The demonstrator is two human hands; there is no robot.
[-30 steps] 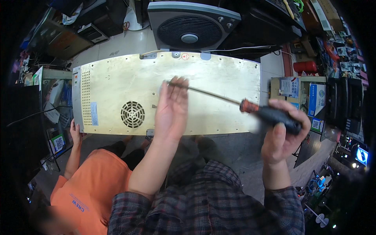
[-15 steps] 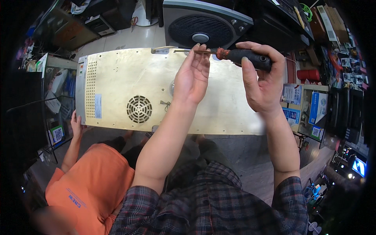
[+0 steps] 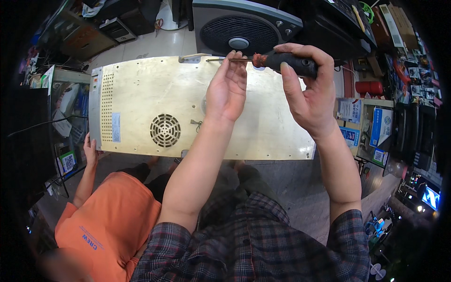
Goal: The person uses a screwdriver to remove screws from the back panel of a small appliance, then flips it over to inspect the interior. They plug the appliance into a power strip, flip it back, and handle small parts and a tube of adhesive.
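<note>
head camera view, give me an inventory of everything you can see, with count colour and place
Screwdriver: one, black and red, above the panel's far edge
Metal panel: one, pale gold, centre
Round vent: one, dark slots, left half of panel
Fan-like unit: one, grey and black, beyond the panel
Scissors: one pair, reddish handles, far floor
Red cylinder: one, red, right
Lit screen: one, blue-white, right rim
Small clutter: too dim to count, mixed colours, right rim
Co-worker: one, orange shirt, lower left
Plaid shirt: one, dark, lower edge
Left hand: one, bare, at the screwdriver's shaft
Right hand: one, bare, around its handle
</note>
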